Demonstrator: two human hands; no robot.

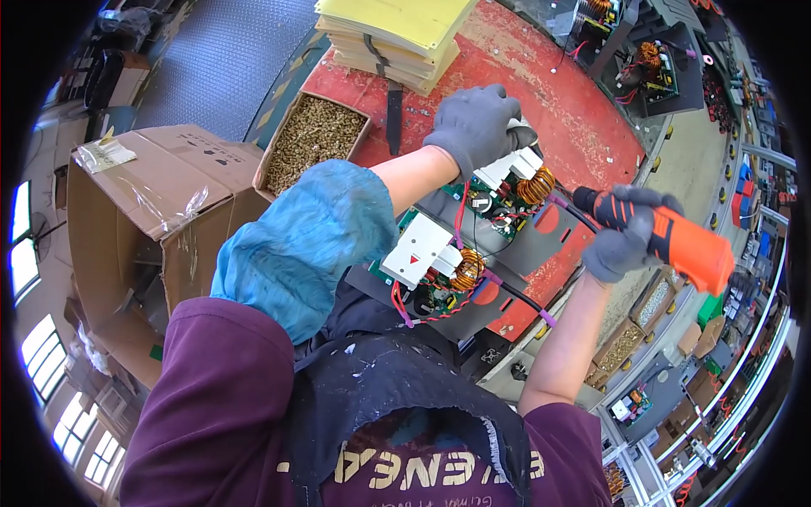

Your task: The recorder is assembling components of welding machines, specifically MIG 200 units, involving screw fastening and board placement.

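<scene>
A green circuit board [473, 241] with copper coils and white blocks lies on a dark metal chassis plate [541, 245] on the red bench. My left hand [475, 125], in a grey glove, presses down on the board's far end beside a white block. A blue sleeve cover wraps that forearm. My right hand [623, 232], also gloved in grey, grips an orange and black power screwdriver [676, 241]. Its black front end points left toward the board's right edge near a coil. The bit tip itself is too small to make out.
A carton of small brass-coloured screws [314, 139] sits left of the board, with a big open cardboard box [144, 220] beyond it. A stack of yellow sheets [397, 34] and a dark knife [394, 106] lie at the far side. More boards [650, 63] and small parts boxes [629, 334] stand on the right.
</scene>
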